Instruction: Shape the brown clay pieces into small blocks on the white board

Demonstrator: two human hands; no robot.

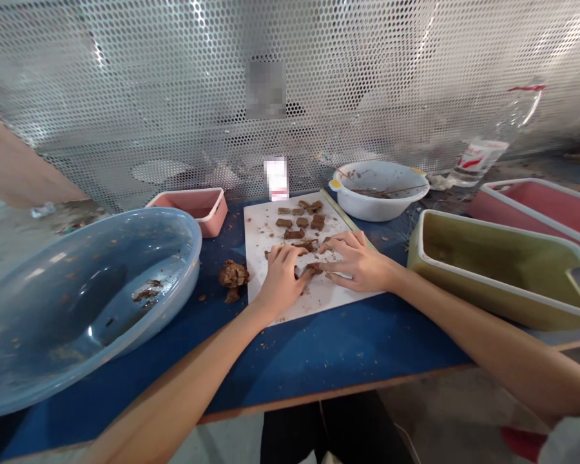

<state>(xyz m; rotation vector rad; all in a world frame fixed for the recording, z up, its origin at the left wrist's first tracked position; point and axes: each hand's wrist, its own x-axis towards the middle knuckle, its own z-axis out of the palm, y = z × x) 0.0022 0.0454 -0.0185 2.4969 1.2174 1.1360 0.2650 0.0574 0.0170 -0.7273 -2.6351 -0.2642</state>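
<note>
Both hands rest low over a white board [280, 316] strewn with brown crumbs. My left hand [281, 280] has its fingers bent downward and its thumb stretched apart from them, the thumb tip touching a small brown clay-like lump [314, 267]. From the other side, my right hand [355, 264] reaches in with spread fingers, one fingertip at the same lump. Dark brown bits lie between the hands, partly hidden by the fingers. Beyond the fingertips are several small block-shaped brown pieces [295, 234] in rough rows. A larger crumbly brown clump [232, 274] sits left of the board.
A big blue basin [174, 222] stands at left, with a pink tray [217, 216] behind it. At back right are a white bowl [381, 209] holding thin sticks and a plastic bottle [483, 154]. An olive bin [464, 277] and a pink bin [536, 212] stand right. Perforated metal [174, 96] closes the back.
</note>
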